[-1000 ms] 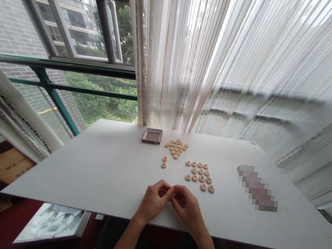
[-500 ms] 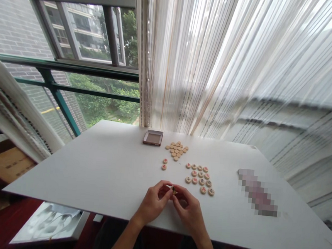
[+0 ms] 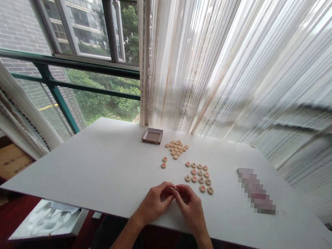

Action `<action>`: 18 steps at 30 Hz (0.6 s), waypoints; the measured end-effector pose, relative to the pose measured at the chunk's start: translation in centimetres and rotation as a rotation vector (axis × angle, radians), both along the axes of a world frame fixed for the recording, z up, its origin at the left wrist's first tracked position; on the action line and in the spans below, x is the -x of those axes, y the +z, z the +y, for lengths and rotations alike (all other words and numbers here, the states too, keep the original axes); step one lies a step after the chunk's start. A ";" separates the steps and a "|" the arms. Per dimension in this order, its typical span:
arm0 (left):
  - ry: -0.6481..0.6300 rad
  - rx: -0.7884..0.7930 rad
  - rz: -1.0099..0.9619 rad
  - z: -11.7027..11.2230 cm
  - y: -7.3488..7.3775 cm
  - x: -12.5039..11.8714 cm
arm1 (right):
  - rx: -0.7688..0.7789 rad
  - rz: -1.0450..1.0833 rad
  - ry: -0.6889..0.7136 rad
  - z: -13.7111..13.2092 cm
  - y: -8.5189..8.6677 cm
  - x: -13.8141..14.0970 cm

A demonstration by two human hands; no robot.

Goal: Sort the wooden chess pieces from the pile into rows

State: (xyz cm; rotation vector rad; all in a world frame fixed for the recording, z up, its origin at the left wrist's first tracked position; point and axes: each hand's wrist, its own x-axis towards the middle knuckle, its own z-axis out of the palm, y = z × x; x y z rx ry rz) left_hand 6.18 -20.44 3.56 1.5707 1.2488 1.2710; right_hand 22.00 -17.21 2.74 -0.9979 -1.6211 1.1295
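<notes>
My left hand [image 3: 153,201] and my right hand [image 3: 190,208] meet near the table's front edge. Thumbs and fingertips of both pinch one small Chinese chess piece [image 3: 175,189], mostly covered by the fingers. Beyond them to the right, several face-up pieces [image 3: 201,180] with red or dark characters lie in loose rows. Two pieces with red characters [image 3: 164,165] sit one behind the other ahead of my left hand. Farther back is a cluster of plain-topped pieces [image 3: 177,153], lying close together.
A shallow open box [image 3: 152,142] stands at the back of the white table [image 3: 92,172]. A blurred-out, pinkish long object [image 3: 256,191] lies on the right. Curtains [image 3: 183,64] hang behind the far edge. A white box [image 3: 50,221] is below the left front edge.
My fingers have shifted around the held piece, and the right thumb now covers more of it. The view has tilted slightly. The pieces on the table stay in place.
</notes>
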 end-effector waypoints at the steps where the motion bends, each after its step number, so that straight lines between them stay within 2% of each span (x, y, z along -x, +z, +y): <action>1: -0.005 -0.006 0.018 -0.1 0.1 0.0 | 0.009 -0.005 -0.002 0.0 0.0 0.0; 10: -0.016 -0.011 0.046 -0.2 0.3 -0.1 | 0.004 -0.030 -0.020 -0.1 0.0 -0.3; 18: 0.032 0.003 -0.050 0.0 -0.2 -0.1 | 0.005 0.025 0.016 0.0 -0.3 -0.1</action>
